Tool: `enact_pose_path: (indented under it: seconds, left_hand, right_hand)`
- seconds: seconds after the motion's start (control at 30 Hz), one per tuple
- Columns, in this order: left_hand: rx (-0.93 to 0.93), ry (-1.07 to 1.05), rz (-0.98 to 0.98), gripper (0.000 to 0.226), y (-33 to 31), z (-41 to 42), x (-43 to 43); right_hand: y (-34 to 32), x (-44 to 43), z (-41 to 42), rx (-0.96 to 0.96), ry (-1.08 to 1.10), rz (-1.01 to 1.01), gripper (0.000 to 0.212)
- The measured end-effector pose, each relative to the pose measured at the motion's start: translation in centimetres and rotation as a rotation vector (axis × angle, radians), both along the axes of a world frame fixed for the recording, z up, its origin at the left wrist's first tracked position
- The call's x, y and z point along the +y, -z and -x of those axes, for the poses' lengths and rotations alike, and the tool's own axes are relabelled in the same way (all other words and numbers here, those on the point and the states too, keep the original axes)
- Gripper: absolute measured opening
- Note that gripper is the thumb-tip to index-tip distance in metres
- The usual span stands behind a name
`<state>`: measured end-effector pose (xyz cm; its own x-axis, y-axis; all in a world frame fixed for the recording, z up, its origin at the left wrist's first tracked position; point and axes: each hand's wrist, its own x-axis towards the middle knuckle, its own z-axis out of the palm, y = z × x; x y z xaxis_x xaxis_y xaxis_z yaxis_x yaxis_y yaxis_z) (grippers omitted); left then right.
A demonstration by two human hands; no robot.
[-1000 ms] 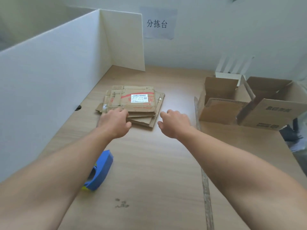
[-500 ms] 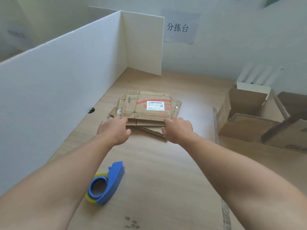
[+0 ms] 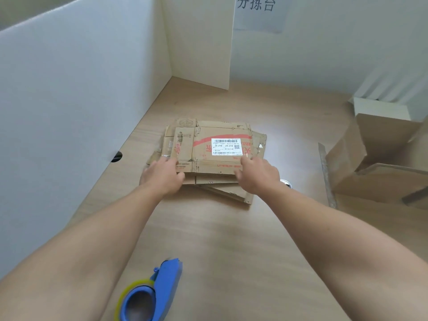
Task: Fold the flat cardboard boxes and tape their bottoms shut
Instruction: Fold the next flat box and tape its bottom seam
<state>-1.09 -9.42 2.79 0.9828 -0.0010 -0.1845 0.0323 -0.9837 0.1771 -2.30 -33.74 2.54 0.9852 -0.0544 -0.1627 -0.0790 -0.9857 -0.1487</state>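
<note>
A small stack of flat cardboard boxes (image 3: 208, 147) lies on the wooden table, the top one bearing a white barcode label and red print. My left hand (image 3: 162, 176) lies on the stack's near left corner, fingers over the top sheet's edge. My right hand (image 3: 257, 173) rests on the near right part, fingertips just below the label. Whether either hand grips a sheet I cannot tell. A blue tape dispenser (image 3: 150, 295) with a yellowish roll lies near the front edge, apart from both hands.
White partition boards (image 3: 69, 100) wall off the left side and back left corner. Opened brown cardboard boxes (image 3: 379, 172) stand at the right, with a white holder (image 3: 382, 107) behind them. A paper sign (image 3: 258, 12) hangs on the back wall. A small hole (image 3: 116, 156) shows at the partition's foot.
Both hands have reached forward onto the stack: the right hand came in from the right onto its near right part. The camera moved closer and looks further down.
</note>
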Motion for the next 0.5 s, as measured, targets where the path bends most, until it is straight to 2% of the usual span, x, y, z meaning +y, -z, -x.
enact_pose_path:
  seconds: [0.17,0.3,0.5]
  left_hand:
    - [-0.006,0.008,0.059,0.053,2.6,-2.8,0.2]
    - [0.052,-0.029,0.172,0.061,4.2,-3.9,0.0]
    - [0.024,-0.180,0.397,0.064,5.1,-3.2,-0.1]
  right_hand:
    - [2.4,0.0,-2.5,0.033,0.109,-0.084,0.043]
    - [4.4,0.5,-3.0,0.108,0.273,-0.321,0.047]
    - [5.3,0.7,-2.5,-0.050,0.543,-0.547,0.056]
